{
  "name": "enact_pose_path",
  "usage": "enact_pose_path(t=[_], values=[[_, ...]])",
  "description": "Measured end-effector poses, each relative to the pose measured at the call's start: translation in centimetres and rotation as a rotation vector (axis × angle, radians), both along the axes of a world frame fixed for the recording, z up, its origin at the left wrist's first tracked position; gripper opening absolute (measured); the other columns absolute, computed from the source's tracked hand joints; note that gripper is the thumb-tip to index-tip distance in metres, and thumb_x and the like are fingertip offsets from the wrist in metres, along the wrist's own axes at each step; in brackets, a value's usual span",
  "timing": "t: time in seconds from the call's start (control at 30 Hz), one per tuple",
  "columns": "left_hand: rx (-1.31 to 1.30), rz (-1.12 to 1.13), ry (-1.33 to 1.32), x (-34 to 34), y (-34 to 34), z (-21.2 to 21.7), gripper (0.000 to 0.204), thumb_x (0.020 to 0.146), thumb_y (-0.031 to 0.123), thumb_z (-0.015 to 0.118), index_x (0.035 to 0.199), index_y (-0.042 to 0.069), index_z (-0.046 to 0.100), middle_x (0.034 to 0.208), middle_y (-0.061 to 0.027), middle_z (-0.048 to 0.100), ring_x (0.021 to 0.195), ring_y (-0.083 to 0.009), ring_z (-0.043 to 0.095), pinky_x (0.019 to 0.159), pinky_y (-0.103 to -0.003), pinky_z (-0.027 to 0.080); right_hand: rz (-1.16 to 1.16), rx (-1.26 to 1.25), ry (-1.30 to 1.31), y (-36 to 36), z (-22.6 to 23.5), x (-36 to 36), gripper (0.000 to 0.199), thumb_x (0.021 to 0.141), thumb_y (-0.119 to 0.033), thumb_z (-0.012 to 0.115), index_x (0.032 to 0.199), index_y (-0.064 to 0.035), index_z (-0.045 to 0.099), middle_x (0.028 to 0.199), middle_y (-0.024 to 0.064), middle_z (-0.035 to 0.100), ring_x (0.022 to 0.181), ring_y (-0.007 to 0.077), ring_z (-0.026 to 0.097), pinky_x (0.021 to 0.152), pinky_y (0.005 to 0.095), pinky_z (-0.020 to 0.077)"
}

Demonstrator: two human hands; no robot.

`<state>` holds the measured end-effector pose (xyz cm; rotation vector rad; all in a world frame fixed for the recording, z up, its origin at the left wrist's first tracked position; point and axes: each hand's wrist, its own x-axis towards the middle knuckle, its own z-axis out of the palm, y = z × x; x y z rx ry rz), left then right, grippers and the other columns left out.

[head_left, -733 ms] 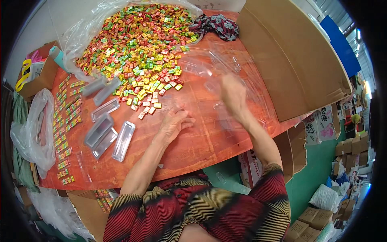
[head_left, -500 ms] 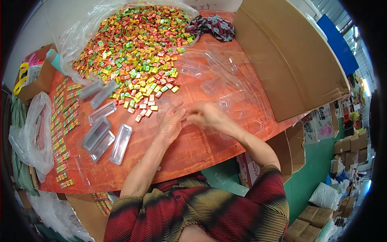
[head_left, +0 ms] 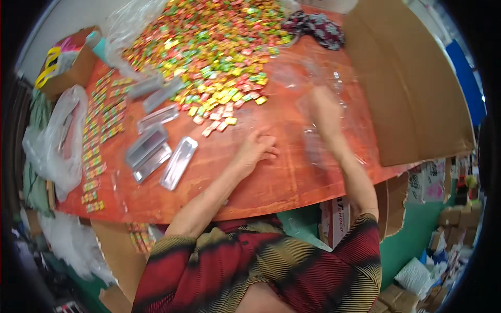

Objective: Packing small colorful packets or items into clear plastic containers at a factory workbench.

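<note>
My left hand (head_left: 255, 148) is just above the orange-red tabletop, in front of the candy pile. Its fingers are loosely bent and slightly apart, with nothing visible in them. My right hand (head_left: 324, 108) is stretched out over clear plastic pieces (head_left: 313, 146) on the right of the table. Motion smears its fingers, so whether it grips a piece cannot be made out. A large heap of small wrapped candies (head_left: 209, 62) in red, yellow, green and orange lies at the back. Left of my left hand are several clear oblong plastic boxes (head_left: 179, 163).
Rows of candies (head_left: 93, 156) line the table's left side beside a clear plastic bag (head_left: 65, 141). An open carton (head_left: 78, 68) stands at the far left. A tall cardboard panel (head_left: 412, 94) borders the right side. A dark patterned cloth (head_left: 315, 28) lies at the back.
My hands, close together before, are now apart. The right one has moved right and away toward the plastic pieces. The whole view has shifted, with the table sitting further right and higher.
</note>
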<state>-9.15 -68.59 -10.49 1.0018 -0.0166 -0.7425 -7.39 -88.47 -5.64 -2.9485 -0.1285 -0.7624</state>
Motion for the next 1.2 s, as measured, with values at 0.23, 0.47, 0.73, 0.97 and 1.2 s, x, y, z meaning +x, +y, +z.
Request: enact_pose_path(t=[0.23, 0.47, 0.73, 0.97, 1.2], values=[[1.21, 0.428, -1.162, -2.5, 10.2, 2.5, 0.017, 0.071, 0.006, 0.053, 0.087, 0.002, 0.052, 0.085, -0.0151, 0.05, 0.083, -0.0308, 0.047, 0.073, -0.038, 0.037, 0.299, 0.02, -0.089, 5.3, 0.2, 2.1, 0.02, 0.067, -0.007, 0.051, 0.086, -0.0028, 0.053, 0.083, 0.011, 0.054, 0.077, 0.0266, 0.052, 0.064, 0.0367, 0.0415], [1.643, 0.362, -1.094, -6.0, 16.4, 1.3, 0.024, 0.07, 0.005, 0.055, 0.092, 0.0, 0.05, 0.096, -0.0161, 0.048, 0.09, -0.0313, 0.045, 0.076, -0.037, 0.037, 0.86, 0.069, -0.078, 22.0, -5.8, 1.5, 0.03, 0.069, -0.013, 0.049, 0.097, -0.0024, 0.051, 0.099, 0.0113, 0.052, 0.099, 0.0276, 0.046, 0.08, 0.0422, 0.0353], [1.266, 0.449, -1.082, -7.4, 14.9, 1.1, 0.054, 0.067, 0.008, 0.062, 0.113, 0.0, 0.037, 0.102, -0.0163, 0.045, 0.093, -0.0293, 0.046, 0.077, -0.036, 0.04, 0.837, 0.306, 0.38, 16.0, -4.4, -2.8, 0.039, 0.063, -0.025, 0.064, 0.093, -0.0041, 0.049, 0.086, 0.0123, 0.052, 0.081, 0.0236, 0.051, 0.069, 0.0347, 0.0399], [-0.031, 0.318, -0.077, -3.3, 7.7, 0.4, 0.031, 0.08, 0.012, 0.05, 0.108, 0.005, 0.037, 0.097, -0.0057, 0.048, 0.083, -0.0141, 0.053, 0.068, -0.029, 0.047, 0.449, 1.074, 0.844, 12.9, -1.2, -4.8, 0.025, 0.08, -0.02, 0.052, 0.097, -0.0018, 0.051, 0.087, 0.0044, 0.055, 0.082, 0.0108, 0.05, 0.072, 0.0246, 0.0402], [-0.077, 0.252, -0.068, -1.1, 4.8, 1.1, 0.034, 0.077, 0.015, 0.055, 0.105, 0.008, 0.036, 0.094, -0.0048, 0.049, 0.084, -0.0151, 0.053, 0.068, -0.03, 0.047, 0.438, 0.879, 0.744, 9.3, 0.5, -4.4, 0.023, 0.076, -0.019, 0.056, 0.088, 0.0011, 0.056, 0.077, 0.007, 0.056, 0.071, 0.0136, 0.052, 0.062, 0.0262, 0.0418]])
